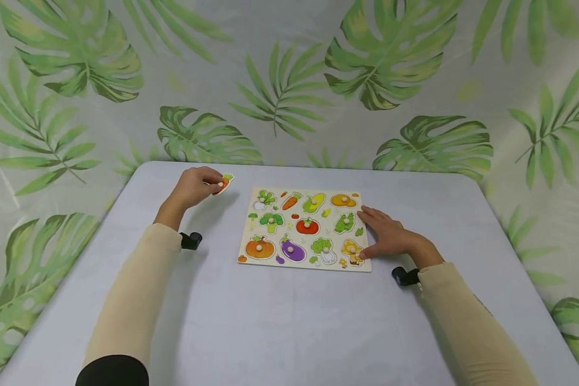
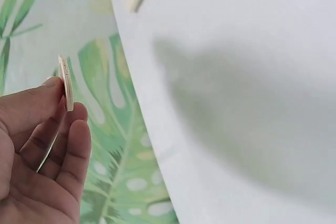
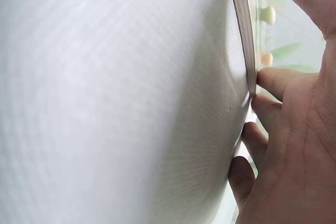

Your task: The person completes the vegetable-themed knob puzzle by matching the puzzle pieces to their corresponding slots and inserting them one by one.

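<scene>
My left hand [image 1: 193,187] is raised over the left back of the table, pinching an orange puzzle piece [image 1: 225,183] with a green top and a pale knob, which looks like a carrot. In the left wrist view this piece [image 2: 66,83] appears edge-on between thumb and fingers. A wooden vegetable puzzle board [image 1: 289,222] lies flat near the middle of the table. Along its right edge rests my right hand [image 1: 388,234], fingers spread, the thumb by the mushroom piece [image 1: 351,247]. In the right wrist view, fingertips [image 3: 270,80] touch the board's edge [image 3: 244,30].
A white cloth covers the table [image 1: 289,321], whose back edge meets a leaf-patterned backdrop [image 1: 289,80]. Knobbed pieces such as an eggplant [image 1: 294,252], a pumpkin [image 1: 259,249] and a tomato [image 1: 307,227] sit in the board. Both wrists carry small black cameras [image 1: 191,240].
</scene>
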`<state>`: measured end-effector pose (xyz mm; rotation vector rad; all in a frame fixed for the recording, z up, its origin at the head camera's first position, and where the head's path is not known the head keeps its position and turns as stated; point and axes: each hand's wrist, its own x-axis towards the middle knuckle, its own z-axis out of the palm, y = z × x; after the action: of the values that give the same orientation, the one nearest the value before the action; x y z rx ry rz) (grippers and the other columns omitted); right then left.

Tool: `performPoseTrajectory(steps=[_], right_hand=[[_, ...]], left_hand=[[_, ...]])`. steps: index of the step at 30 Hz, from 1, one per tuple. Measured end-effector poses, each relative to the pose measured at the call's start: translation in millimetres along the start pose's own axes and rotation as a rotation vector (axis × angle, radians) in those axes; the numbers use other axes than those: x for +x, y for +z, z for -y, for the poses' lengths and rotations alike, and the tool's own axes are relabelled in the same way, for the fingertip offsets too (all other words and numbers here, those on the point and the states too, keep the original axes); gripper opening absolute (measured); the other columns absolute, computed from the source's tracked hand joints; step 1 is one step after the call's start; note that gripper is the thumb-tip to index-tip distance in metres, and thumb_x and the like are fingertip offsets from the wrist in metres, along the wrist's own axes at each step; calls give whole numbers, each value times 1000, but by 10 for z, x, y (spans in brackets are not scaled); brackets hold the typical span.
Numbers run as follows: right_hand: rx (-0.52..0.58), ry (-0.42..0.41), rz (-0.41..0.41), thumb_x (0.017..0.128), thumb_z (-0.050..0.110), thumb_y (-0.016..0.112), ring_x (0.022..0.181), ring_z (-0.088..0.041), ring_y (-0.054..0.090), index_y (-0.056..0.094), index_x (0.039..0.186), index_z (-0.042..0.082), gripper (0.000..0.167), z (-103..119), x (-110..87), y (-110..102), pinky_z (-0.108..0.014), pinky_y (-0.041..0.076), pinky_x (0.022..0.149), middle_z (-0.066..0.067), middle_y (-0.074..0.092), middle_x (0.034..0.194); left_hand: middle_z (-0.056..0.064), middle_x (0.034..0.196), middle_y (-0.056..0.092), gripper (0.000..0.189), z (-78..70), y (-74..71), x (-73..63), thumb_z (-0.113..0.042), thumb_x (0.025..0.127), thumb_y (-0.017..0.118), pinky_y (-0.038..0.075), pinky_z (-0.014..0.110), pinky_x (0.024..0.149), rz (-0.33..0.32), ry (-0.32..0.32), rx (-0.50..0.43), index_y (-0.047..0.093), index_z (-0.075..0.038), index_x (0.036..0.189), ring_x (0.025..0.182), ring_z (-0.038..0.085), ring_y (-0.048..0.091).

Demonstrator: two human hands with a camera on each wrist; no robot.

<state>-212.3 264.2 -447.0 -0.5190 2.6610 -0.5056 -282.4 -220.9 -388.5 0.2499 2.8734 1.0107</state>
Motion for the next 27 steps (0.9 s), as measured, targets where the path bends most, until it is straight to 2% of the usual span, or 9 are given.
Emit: performPoseTrajectory(steps=[5, 16, 22, 27], right_hand=[[1, 3, -2, 73, 53, 82, 153, -45, 8, 19, 159, 7, 116, -9, 15, 1, -79, 17, 111, -17, 9, 168], [10, 4, -2, 73, 54, 82, 153, -45, 7, 18, 159, 6, 117, -27, -18, -8, -79, 17, 111, -17, 8, 168], [26, -4, 2, 73, 54, 81, 152, -46, 7, 19, 158, 6, 117, -31, -17, -5, -79, 18, 111, -18, 8, 167], [16, -1, 5, 73, 56, 81, 153, -44, 7, 18, 159, 8, 117, -31, -8, -5, -77, 18, 112, -16, 8, 168]], left_hand=[[13, 131, 65, 24, -253, 162, 97, -12, 95, 64, 56, 43, 86, -1, 68, 6, 73, -5, 116, 110, 31, 63], [13, 126, 67, 21, -705, 754, 275, -10, 94, 65, 56, 41, 91, 82, 196, 5, 75, -4, 111, 106, 29, 63], [11, 126, 68, 21, -826, 1017, 357, -12, 95, 65, 55, 37, 89, 121, 170, -9, 74, -6, 113, 102, 26, 62], [10, 122, 69, 23, -858, 1126, 394, -12, 95, 63, 55, 34, 84, 144, 144, 3, 73, -7, 115, 97, 23, 61]])
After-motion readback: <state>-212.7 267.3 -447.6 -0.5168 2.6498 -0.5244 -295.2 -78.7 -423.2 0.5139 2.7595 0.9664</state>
